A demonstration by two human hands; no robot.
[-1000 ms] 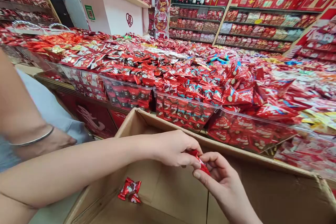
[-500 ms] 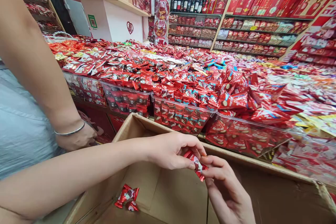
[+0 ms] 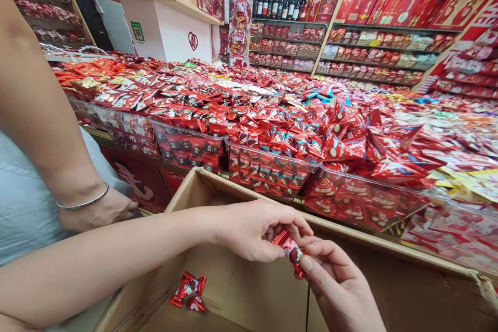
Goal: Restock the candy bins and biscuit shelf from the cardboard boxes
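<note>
Red wrapped candy, pinched by left hand, right hand

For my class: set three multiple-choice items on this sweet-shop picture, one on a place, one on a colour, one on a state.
1. Where do the loose sweets lie? A in the cardboard box B on a shelf C in a clear bin
2. The wrapper of the sweet is mainly: A blue B red C green
3. That sweet is: A lying in the box B held by both hands C held by one hand

Key: A, they rest on the box floor; B, red foil shows; B, left hand and right hand both pinch it.
</note>
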